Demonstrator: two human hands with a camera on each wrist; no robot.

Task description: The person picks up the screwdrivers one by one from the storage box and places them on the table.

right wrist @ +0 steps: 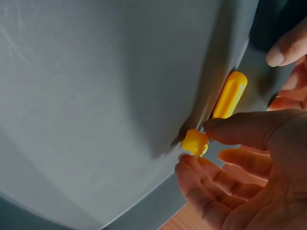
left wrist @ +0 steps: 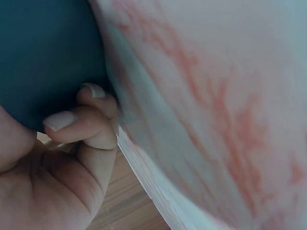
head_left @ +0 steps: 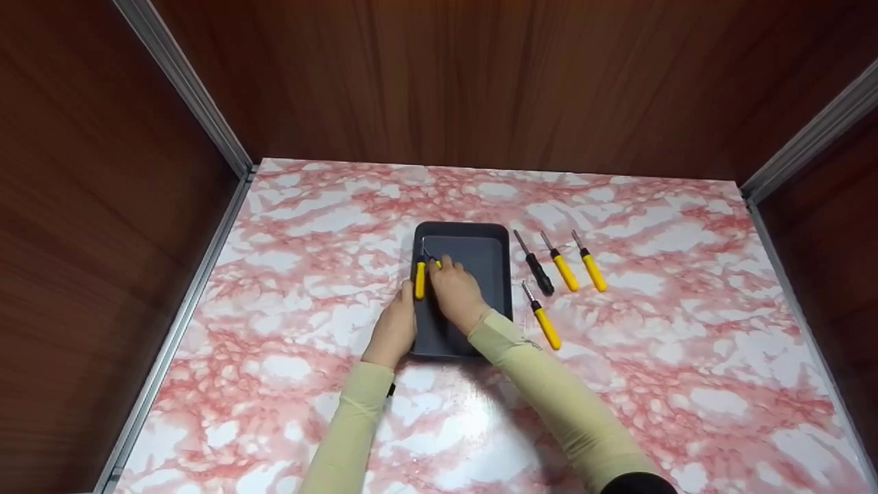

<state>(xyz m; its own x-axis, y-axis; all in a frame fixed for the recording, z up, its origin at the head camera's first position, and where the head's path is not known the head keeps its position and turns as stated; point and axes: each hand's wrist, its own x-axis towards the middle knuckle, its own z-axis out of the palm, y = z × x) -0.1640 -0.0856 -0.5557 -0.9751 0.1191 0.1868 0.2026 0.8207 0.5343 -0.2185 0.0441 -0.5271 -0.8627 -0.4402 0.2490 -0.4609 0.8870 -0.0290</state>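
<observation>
The right hand [head_left: 458, 291] is pinching, between thumb and partly bent fingers, a yellow-handled tool [right wrist: 195, 142] inside a dark grey rectangular tray [head_left: 490, 274], near its left edge. The left hand [head_left: 394, 328] is gripping this same edge with curled fingers. A second yellow-handled tool [head_left: 420, 280] is lying along it, its metal shaft pointing to the far edge. Beside the right edge, a black-handled screwdriver [head_left: 538, 273] and three yellow-handled screwdrivers [head_left: 565, 273] are resting on the red-and-white table [head_left: 686, 309].

Red-white table [head_left: 686, 315] | dark tray [head_left: 490, 271] | three yellow screwdrivers [head_left: 565, 272] | black screwdriver [head_left: 540, 274]
</observation>
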